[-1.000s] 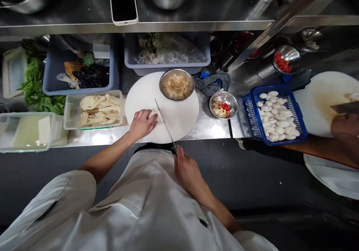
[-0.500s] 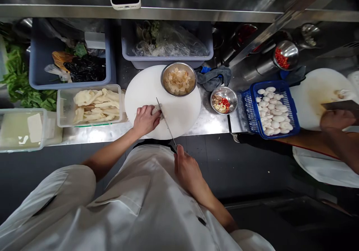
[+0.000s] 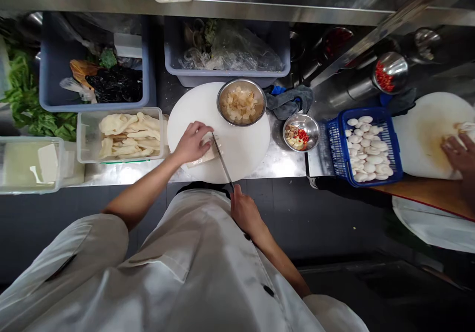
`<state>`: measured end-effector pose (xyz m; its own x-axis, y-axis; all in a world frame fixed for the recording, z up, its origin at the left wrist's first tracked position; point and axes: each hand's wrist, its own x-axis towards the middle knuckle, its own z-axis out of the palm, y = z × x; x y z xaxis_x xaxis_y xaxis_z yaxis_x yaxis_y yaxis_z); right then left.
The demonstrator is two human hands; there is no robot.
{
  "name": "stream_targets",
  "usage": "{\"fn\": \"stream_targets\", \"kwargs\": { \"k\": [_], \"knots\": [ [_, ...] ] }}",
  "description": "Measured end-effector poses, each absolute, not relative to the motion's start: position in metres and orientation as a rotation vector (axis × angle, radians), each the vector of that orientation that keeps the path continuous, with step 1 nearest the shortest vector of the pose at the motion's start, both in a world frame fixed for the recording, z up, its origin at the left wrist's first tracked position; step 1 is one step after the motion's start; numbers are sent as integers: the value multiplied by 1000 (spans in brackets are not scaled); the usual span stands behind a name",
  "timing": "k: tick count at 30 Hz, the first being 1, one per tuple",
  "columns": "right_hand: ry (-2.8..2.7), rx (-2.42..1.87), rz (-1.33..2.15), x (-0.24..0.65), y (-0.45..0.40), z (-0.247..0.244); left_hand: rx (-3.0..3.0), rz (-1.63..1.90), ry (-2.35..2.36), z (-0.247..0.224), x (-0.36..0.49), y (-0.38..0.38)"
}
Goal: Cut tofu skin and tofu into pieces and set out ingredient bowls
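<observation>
My right hand [image 3: 245, 211] is closed round the handle of a kitchen knife [image 3: 222, 161], whose blade slants up and to the left across a round white cutting board [image 3: 245, 159]. Close to the blade's tip is my left hand [image 3: 193, 143], thumb and fingers apart, over a pale, flat piece of food [image 3: 202, 159] whose kind I cannot make out. Part of that piece is hidden by the hand. On the board's far side stands a steel bowl [image 3: 219, 112] holding pale, translucent cut pieces [image 3: 241, 105].
Left of the board, a clear tub [image 3: 83, 144] holds pale strips. A small bowl [image 3: 313, 141] with chopped red and pale bits and a blue basket [image 3: 397, 149] of white mushrooms stand rightward. Behind are grey-blue bins [image 3: 193, 78]. A co-worker's hand [image 3: 460, 151] rests at another board.
My left hand has lifted and spread its fingers, baring the pale piece. The knife's tip has shifted slightly. The co-worker's knife no longer shows. The view has shifted slightly.
</observation>
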<state>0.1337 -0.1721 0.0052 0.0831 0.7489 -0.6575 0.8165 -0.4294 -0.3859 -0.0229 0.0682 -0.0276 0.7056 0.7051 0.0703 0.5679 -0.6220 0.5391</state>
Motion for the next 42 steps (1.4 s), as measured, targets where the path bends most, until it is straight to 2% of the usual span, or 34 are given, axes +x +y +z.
{"fn": "stream_targets", "kwargs": {
  "k": [4, 7, 10, 12, 15, 19, 24, 28, 31, 35, 42],
  "knots": [
    [1688, 2475, -1486, 153, -184, -2, 2285, 196, 700, -30, -10, 113],
    [1516, 2620, -2164, 184, -197, -29, 2159, 120, 744, -38, -8, 121],
    [1055, 2510, -2910, 214, -208, -71, 2085, 83, 851, -41, -14, 116],
    [833, 2413, -3182, 227, -214, -99, 2111, 15, 924, -36, -20, 109],
    [660, 2363, -3304, 240, -233, -126, 2222, -171, 1007, -22, -28, 93],
    [589, 2407, -3178, 262, -289, -124, 2381, -371, 1113, -8, -36, 66],
    [821, 2570, -2779, 283, -337, -67, 2536, -196, 1129, -11, -42, 44],
    [1393, 2811, -1915, 237, -296, -6, 2605, -77, 1099, -18, -44, 37],
    [1649, 2689, -1381, 179, -240, 28, 2619, -45, 1116, -23, -46, 35],
    [1801, 2409, -1204, 131, -188, 52, 2647, -15, 1107, -28, -47, 35],
    [1785, 2225, -1194, 123, -178, 66, 2662, -30, 1101, -32, -48, 39]
  ]
}}
